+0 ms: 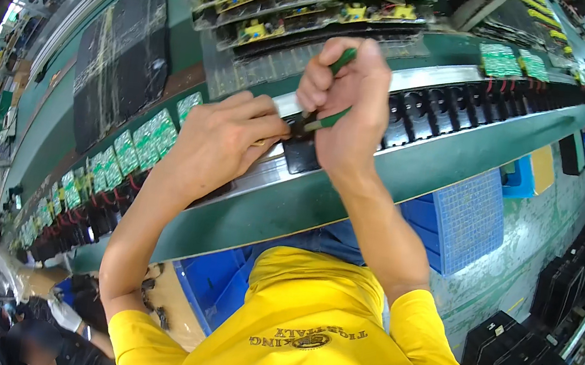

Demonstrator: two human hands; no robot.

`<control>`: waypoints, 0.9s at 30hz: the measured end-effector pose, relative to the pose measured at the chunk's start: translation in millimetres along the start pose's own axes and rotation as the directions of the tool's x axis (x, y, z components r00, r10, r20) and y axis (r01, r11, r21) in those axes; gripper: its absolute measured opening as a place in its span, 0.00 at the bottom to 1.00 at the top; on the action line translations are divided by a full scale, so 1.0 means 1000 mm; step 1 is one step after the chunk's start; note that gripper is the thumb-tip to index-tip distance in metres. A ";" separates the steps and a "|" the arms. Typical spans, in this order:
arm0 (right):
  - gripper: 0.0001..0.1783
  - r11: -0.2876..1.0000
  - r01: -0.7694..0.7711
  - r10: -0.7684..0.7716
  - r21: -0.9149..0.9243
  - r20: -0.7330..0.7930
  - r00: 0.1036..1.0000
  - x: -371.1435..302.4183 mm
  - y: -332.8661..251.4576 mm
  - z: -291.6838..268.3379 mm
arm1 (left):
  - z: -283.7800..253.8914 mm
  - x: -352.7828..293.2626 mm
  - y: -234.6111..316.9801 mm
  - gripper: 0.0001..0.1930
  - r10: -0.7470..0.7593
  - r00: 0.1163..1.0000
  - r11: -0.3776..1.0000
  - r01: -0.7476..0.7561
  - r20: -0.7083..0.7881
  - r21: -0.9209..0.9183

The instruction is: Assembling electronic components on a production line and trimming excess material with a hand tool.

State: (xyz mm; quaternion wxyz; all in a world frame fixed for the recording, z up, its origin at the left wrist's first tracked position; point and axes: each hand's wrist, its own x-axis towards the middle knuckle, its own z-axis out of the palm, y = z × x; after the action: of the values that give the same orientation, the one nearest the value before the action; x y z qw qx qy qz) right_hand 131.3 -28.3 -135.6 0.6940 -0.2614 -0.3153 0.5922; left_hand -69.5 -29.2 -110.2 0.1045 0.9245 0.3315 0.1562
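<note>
The green-handled tool has smooth, plastic-looking grips; the black casings look like glossy plastic beside a shiny metal strip. The table appears smooth, the yellow shirt soft matt cloth, the blue crate gridded plastic.

Electronics workshop — circuit boards along bench

Your view bright, light fairly even. White glare on metal rail before you, on floor to your right; streaky sheen on black panel. Your right hand slightly blurred. Fisheye bends rim, corners black.
</note>
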 end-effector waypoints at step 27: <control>0.17 0.373 0.345 -0.200 -0.861 0.289 0.936 -0.062 -0.077 -0.016 | 0.000 0.003 0.042 0.03 -0.274 0.948 0.953 0.245 -0.162 -0.179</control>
State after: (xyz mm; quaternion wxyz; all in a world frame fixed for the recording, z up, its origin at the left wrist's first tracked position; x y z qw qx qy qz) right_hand 187.4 -102.1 -97.5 0.5097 -0.4947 -0.6674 0.2236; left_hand -42.8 -58.6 -97.1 0.1651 0.8431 0.4456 0.2518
